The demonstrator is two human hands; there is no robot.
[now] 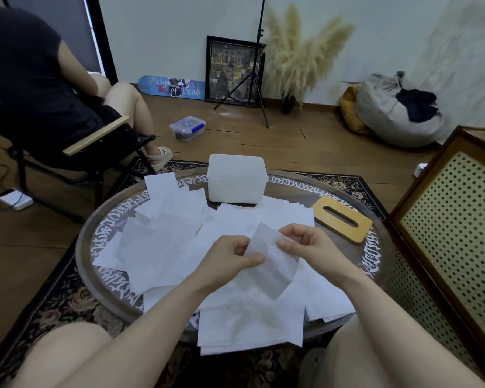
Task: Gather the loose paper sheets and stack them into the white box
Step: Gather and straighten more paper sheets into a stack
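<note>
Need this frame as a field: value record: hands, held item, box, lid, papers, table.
left hand: pinches the held sheet's left edge
right hand: pinches its upper right edge
sheet: lifted over the pile
papers: loose, overlapping across the table
box: white, at the table's far side, interior not visible
lid: wooden, slotted, flat to the right of the box
table: round, dark, white lettering round the rim

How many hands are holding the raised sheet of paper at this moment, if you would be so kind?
2: the left hand pinches the sheet at its left edge, the right hand at its upper right.
</note>
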